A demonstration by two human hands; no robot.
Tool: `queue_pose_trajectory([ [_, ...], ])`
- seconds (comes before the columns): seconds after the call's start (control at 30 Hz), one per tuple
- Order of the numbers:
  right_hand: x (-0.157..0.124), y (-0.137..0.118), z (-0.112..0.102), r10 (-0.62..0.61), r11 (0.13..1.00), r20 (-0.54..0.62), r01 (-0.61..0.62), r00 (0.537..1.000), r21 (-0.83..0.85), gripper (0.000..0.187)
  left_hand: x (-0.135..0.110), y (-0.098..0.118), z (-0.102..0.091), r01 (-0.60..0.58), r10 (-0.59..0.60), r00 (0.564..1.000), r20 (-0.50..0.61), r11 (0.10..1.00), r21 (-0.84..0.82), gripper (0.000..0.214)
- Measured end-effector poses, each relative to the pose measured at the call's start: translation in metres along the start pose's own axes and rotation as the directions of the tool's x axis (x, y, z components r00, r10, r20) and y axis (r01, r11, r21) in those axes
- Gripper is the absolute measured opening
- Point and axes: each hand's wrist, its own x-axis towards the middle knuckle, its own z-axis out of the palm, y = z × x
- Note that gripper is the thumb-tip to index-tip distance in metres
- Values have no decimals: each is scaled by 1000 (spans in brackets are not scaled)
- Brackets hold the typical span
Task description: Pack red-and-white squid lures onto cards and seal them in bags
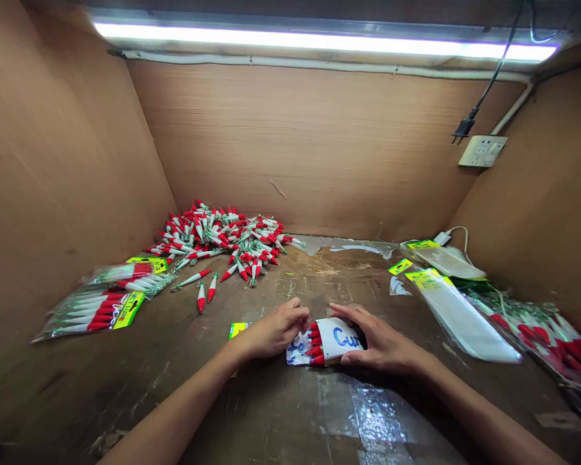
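In the head view my right hand (375, 342) curves around a white card (336, 339) with blue handwriting, thumb at its near edge and fingers at its far edge. Red tips of several fishing lures (315, 345) stick out from the card's left end. My left hand (288, 323) is closed in a pinch just left of these tips; what its fingertips hold is hidden. Below it lies another white piece with blue writing (297, 353). Partly covered by the left wrist is a yellow-green label (237, 329).
A heap of red-and-white lures (223, 236) lies at the back left. Filled lure packets (94, 310) are at the left. Clear bags with yellow headers (465, 316) and a bag of lures (542, 336) lie right. A black plug (465, 126) hangs near the wall socket (483, 151).
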Motion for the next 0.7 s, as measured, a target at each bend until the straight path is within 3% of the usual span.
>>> queue_pose_trajectory([
  [0.2,1,2,0,-4,1000,-8,4,1000,11,90,1,4,-3,21,-17,999,46,995,-93,21],
  [0.4,-2,-8,3,15,994,-33,-18,999,-105,87,2,11,10,-15,16,1000,8,992,-123,16],
  [0.47,-3,-12,4,4,989,-40,-10,999,-150,87,2,12,14,11,-16,999,-33,988,-156,13],
  [0.57,-3,-15,5,-12,981,-40,4,999,-192,87,0,12,14,66,-79,995,-53,973,-223,30],
  [0.7,-3,-17,7,-11,980,-53,0,999,-198,85,-6,15,7,100,-114,993,-31,955,-278,22],
])
